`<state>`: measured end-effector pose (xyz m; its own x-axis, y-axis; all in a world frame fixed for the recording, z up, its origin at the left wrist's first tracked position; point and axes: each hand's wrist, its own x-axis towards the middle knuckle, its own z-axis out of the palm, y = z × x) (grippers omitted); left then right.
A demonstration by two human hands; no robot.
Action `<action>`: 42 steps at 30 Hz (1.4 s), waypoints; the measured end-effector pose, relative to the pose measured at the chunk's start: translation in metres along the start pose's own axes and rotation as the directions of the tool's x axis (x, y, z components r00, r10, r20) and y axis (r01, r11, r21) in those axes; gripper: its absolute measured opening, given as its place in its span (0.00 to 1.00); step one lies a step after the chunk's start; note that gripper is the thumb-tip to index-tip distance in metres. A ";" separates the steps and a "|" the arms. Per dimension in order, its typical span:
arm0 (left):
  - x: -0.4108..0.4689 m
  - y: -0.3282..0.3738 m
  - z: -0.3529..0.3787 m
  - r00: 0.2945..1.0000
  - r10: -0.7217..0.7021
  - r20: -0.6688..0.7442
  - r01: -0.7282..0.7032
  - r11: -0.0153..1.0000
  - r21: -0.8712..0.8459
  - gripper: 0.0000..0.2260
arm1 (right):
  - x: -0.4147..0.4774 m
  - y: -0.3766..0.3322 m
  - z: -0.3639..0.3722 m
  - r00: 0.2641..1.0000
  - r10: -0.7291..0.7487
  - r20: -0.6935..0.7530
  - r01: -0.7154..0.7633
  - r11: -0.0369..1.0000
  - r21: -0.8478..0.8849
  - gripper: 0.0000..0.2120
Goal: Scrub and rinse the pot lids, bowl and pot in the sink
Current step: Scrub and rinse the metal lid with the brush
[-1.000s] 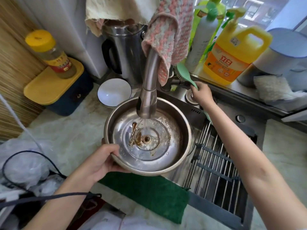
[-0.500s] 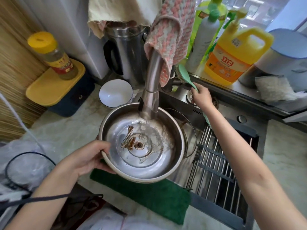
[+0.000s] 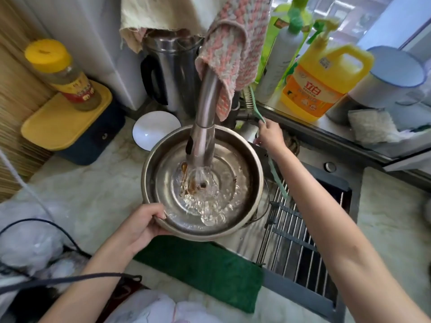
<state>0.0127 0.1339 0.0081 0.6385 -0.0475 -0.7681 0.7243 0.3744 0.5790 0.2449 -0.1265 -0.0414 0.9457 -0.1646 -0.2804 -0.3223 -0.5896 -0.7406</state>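
Sink (image 3: pixel 240 249), tap (image 3: pixel 206 101) running: your left hand (image 3: pixel 140 226) grips the bowl (image 3: pixel 254 164) at its near rim; right hand (image 3: pixel 270 136) lies beyond it at the tap base, grasp unclear.

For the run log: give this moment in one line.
rinse | left hand grips bowl rim | faucet running onto pot lid in bowl | right hand at green brush, grip unclear

Shines silver on the bowl (image 3: pixel 254 173), streaked brown inside. Checks pink and pale on the cloth (image 3: pixel 233 54). Glows yellow on the jug (image 3: pixel 326 66). Runs dark green over the mat (image 3: pixel 203 269) at the counter's (image 3: pixel 93 194) front edge.
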 end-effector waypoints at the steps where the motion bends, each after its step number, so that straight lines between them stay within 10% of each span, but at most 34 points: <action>1: 0.001 -0.001 0.002 1.000 -0.005 -0.001 0.005 1.000 -0.014 0.22 | -0.003 -0.003 0.003 1.000 -0.022 -0.003 0.022 0.999 -0.029 0.17; 5: 0.003 -0.001 0.010 0.999 -0.025 0.023 0.025 1.000 0.019 0.34 | -0.014 -0.015 0.003 1.000 -0.019 0.025 0.021 0.997 -0.076 0.18; 15: 0.000 0.001 0.031 0.979 -0.120 0.164 0.101 0.987 0.124 0.26 | -0.157 0.024 -0.106 0.960 -0.278 -0.015 0.278 0.960 0.030 0.16; 22: 0.000 -0.006 0.059 0.947 -0.192 0.258 0.136 0.966 0.219 0.26 | -0.258 0.028 -0.076 0.870 -0.382 0.310 0.491 0.711 -0.503 0.09; 27: -0.004 -0.011 0.068 0.942 -0.165 0.293 0.065 0.944 0.323 0.16 | -0.233 0.045 -0.063 0.878 -0.418 0.233 0.457 0.588 -0.668 0.08; 42: -0.033 -0.016 0.072 0.957 -0.079 0.280 -0.007 0.956 0.295 0.16 | -0.258 0.052 -0.056 0.773 -0.575 0.267 0.630 0.655 -0.416 0.02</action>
<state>-0.0010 0.0626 0.0438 0.6263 -0.3347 -0.7041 0.7642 0.0853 0.6393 -0.0131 -0.1592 0.0263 0.9052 0.4225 0.0462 0.4032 -0.8193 -0.4076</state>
